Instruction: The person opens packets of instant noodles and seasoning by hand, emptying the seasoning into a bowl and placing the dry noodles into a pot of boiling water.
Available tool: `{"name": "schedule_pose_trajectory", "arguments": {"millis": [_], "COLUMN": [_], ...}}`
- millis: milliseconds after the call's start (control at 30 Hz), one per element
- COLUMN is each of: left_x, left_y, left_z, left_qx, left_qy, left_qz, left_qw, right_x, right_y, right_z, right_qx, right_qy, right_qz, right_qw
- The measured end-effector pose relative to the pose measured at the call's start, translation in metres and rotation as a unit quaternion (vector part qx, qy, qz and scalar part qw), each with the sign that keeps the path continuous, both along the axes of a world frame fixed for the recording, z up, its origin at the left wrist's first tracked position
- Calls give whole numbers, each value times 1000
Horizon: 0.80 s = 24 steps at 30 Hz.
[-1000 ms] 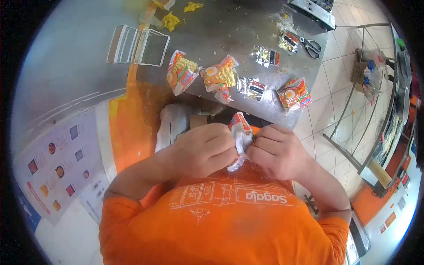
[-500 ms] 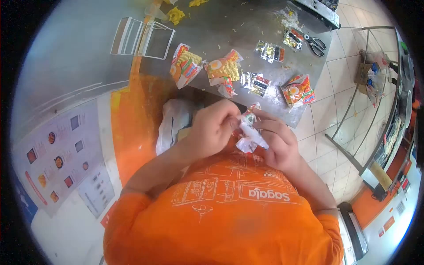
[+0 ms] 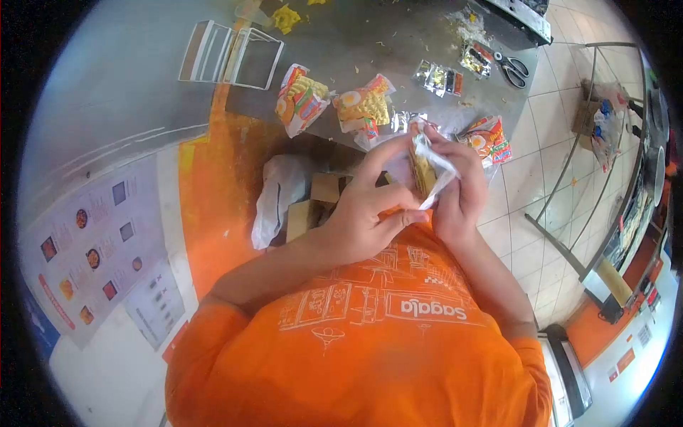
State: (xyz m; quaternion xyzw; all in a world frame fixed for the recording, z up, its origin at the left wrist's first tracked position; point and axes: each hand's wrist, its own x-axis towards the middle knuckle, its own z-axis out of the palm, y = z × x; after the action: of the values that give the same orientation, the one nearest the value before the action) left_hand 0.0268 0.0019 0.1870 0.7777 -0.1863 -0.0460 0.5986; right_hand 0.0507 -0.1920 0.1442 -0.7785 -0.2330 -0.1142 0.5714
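Between my hands, in front of my chest, is an instant noodle packet [image 3: 442,169], torn open, its pale inner side folded out and yellow noodles showing inside. My left hand [image 3: 373,203] pinches its near left edge with thumb and fingers. On the other side my right hand [image 3: 461,181] wraps round the packet. Just beyond, on the metal table [image 3: 341,50], lie two opened noodle packets [image 3: 302,101] [image 3: 363,107] with noodles showing. Another noodle packet [image 3: 488,139] lies behind my right hand.
Several seasoning sachets [image 3: 437,78] and black-handled scissors [image 3: 511,70] lie toward the table's right edge. A white wire rack [image 3: 256,60] stands at the left. Yellow scraps [image 3: 286,19] are at the back. Below the table are a plastic bag [image 3: 274,203] and cardboard boxes [image 3: 302,219].
Both hands have moved up and slightly right with the packet. It is now wide open with noodles visible, and my left fingers have shifted to its near edge.
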Motion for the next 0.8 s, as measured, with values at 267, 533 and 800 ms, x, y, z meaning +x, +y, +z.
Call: {"name": "schedule_pose_trajectory", "arguments": {"millis": [267,533,800], "left_x": [-3,31,32], "left_y": [10,17,14], "left_z": [-15,-16,-14], "left_qx": [44,26,164], "left_qy": [-95,-55,-127], "left_qz": [79,98,217], "left_qw": [991,993,954], "right_x": [9,18,41], "right_y": [22,31,21], "right_z": [5,40,78], "right_qx": [405,312,-263], "right_qy": [386,292,-76], "right_qz": [-136,-62,-74], "right_qw": [818,902,959]}}
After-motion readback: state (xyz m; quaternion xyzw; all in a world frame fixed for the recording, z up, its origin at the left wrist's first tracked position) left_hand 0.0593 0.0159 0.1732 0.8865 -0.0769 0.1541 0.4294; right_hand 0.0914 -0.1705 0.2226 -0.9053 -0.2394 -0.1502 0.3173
